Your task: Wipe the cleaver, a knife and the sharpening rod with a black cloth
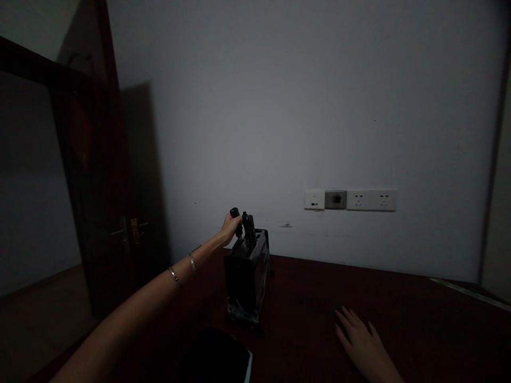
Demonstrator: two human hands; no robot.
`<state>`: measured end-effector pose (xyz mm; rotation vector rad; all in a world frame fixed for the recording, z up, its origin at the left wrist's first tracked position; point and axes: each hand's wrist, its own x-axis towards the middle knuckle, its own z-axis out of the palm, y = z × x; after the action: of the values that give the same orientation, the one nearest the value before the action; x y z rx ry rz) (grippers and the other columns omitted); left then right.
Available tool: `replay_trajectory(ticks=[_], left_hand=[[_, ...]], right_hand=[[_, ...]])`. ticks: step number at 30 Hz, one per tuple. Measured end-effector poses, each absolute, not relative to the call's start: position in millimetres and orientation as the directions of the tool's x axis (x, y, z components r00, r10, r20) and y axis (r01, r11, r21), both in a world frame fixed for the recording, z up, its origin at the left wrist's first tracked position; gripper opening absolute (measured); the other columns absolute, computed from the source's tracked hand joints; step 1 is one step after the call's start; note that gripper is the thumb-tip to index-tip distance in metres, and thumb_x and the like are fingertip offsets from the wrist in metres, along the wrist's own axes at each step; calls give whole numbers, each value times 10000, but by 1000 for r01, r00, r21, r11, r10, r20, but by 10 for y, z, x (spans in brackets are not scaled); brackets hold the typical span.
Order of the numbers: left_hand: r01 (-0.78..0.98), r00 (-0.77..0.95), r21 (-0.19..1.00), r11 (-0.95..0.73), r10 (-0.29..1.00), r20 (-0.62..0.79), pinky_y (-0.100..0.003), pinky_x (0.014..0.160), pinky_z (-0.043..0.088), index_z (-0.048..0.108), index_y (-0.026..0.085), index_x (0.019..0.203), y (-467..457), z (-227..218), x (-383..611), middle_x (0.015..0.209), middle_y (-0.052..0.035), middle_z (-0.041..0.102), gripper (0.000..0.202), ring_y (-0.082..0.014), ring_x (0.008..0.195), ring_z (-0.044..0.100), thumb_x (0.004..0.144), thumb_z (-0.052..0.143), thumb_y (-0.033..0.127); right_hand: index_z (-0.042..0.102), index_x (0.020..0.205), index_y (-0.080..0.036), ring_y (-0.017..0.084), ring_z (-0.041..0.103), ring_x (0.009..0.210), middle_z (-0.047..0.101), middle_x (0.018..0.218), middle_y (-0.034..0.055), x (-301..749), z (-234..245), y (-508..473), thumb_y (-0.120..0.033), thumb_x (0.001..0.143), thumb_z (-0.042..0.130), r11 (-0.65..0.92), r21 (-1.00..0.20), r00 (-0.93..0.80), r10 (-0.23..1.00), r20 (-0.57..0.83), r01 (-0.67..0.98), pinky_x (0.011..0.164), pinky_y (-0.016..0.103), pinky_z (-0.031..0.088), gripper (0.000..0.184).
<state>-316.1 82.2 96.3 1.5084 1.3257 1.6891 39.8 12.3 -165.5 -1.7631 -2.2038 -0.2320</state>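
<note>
My left hand (229, 229) is closed around the black handle of a knife (235, 213), at the top of a dark knife block (241, 284). A short stretch of blade seems to show just above the slots, but how deep it sits is hard to tell in the dim light. Beside it, more black knife handles (250, 229) stand upright in the block. My right hand (361, 340) lies palm down with its fingers spread on the dark red tabletop (315, 298), to the right of the block, holding nothing.
At the near edge lies a black object with a pale side (217, 359), its kind unclear. Sockets (371, 200) line the pale wall (259, 117) behind the table. On the left stands an open dark door (107, 175) with a handle. A flat strip (471, 291) lies at the back right.
</note>
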Motion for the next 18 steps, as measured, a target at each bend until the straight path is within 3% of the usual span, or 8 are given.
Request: replay_trajectory(ticks=[8,18], left_hand=[[215,-252,880,-423,847,468,-241,574,494,560,116,964,796,1229,-3155,850,-21,585,198,-97,661,566,872,522,287],[143,-262,893,-428,853,451,-260,601,503,554,120,1000,739,1573,-3164,889,-32,589,216,-109,695,577,873,520,291]], right_hand=[[479,1291,-150,284,345,1284,402,1384,116,368,-1532,59,-364,848,286,213,-69,-187,944,273,975,1030,536,253,529],[487,1284,-150,277,358,1280,412,1378,115,365,-1555,77,-369,846,290,214,-99,-177,938,297,972,1035,533,242,528]])
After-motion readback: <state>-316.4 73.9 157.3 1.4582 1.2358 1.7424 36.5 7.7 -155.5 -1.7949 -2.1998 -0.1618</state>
